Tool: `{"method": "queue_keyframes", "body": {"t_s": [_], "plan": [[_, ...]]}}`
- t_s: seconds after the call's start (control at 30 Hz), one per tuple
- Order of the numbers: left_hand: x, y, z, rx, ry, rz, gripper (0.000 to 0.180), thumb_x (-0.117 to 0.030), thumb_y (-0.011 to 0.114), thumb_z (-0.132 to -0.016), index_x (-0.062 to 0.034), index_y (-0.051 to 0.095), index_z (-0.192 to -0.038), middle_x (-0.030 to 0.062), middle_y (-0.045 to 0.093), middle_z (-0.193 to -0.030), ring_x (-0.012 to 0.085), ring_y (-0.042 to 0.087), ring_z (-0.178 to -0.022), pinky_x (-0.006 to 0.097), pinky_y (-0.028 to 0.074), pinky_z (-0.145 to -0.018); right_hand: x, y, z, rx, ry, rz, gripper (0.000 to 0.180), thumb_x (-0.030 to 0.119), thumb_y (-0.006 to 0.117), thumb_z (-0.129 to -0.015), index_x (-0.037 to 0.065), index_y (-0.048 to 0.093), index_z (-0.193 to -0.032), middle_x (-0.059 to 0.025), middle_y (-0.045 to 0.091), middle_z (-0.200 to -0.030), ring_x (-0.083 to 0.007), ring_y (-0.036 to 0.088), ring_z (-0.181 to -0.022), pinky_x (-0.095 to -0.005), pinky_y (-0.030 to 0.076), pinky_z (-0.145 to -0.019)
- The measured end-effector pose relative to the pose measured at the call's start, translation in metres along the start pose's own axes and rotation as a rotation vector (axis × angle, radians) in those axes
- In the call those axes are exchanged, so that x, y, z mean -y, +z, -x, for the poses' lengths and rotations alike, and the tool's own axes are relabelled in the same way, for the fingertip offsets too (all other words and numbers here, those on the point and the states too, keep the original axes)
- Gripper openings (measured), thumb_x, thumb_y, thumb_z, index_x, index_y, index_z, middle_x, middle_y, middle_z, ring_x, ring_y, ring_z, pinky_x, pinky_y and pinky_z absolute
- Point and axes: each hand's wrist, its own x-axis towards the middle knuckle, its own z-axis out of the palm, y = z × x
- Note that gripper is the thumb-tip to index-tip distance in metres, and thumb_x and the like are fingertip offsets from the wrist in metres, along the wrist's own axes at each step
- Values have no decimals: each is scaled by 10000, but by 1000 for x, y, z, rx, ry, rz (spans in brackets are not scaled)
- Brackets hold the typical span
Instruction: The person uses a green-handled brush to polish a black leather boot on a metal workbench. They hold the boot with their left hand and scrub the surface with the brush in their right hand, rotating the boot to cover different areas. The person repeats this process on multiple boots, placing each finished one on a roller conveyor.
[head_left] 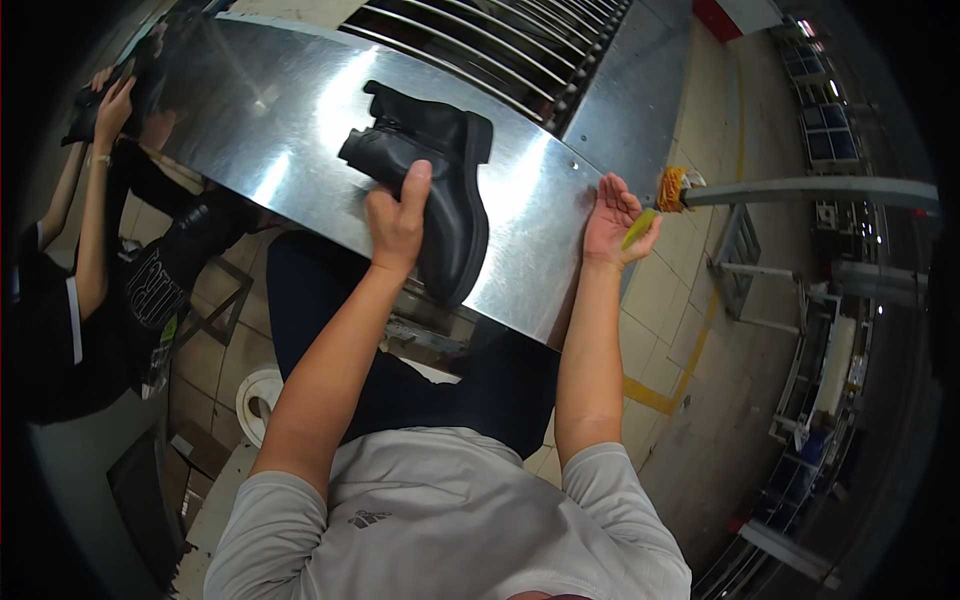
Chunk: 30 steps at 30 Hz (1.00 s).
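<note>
My left hand (396,225) grips a black ankle boot (450,215) across its side, thumb on top. The boot lies over the shiny metal table (300,195), toe toward me and heel at the far right. At the table's right edge my right hand (614,228) is turned palm up, its fingers loosely curved. A flat yellow-green piece (638,230) rests between its thumb and palm; I cannot make out what kind of thing it is. Close beyond that hand, an orange-and-yellow wrapped bundle (676,189) sits on the end of a grey metal bar (800,191).
A metal roller rack (490,45) adjoins the table's far side. To the left, another person's hands (113,105) hold a dark item. A white bucket (258,400) stands by my left side. Metal frames (740,255) stand on the tiled floor (650,330) to the right.
</note>
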Motion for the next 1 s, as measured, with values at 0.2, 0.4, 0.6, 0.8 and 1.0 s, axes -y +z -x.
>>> {"method": "queue_keyframes", "body": {"t_s": [0.2,0.4,0.6,0.8,1.0], "plan": [[-3,3,-2,-34,46,0,484,-412,673,-977,68,725,-939,155,747,-858,236,700,-793,372,513,-744,-2,14,1,-45,4,135,756,585,349,-1035,-44,740,-881,-280,727,-1115,-398,687,-1092,-514,455,-1111],[-8,4,-1,-37,84,-21,420,-357,672,-974,58,732,-940,170,751,-859,270,718,-791,383,523,-742,-24,103,-8,-247,198,470,402,411,611,-1039,10,629,-1014,-135,686,-840,-303,700,-830,-442,586,-791],[-8,4,-2,-19,108,-14,386,-341,664,-978,39,729,-960,171,743,-851,298,715,-789,390,526,-737,-69,209,-19,1,179,206,339,355,724,-980,69,585,-861,-16,460,-610,-167,503,-551,-354,465,-555],[-13,3,-3,-20,116,-1,335,-312,677,-963,22,710,-960,162,728,-841,309,706,-779,393,526,-732,-116,236,-33,21,119,343,365,363,724,-966,88,553,-798,-13,422,-588,-165,443,-523,-352,428,-553],[-12,3,-5,-35,121,-56,295,-283,687,-939,10,710,-962,171,724,-844,342,704,-768,411,531,-713,-128,230,-28,149,57,353,392,326,656,-993,79,526,-718,-26,413,-558,-176,442,-507,-361,440,-567]]}}
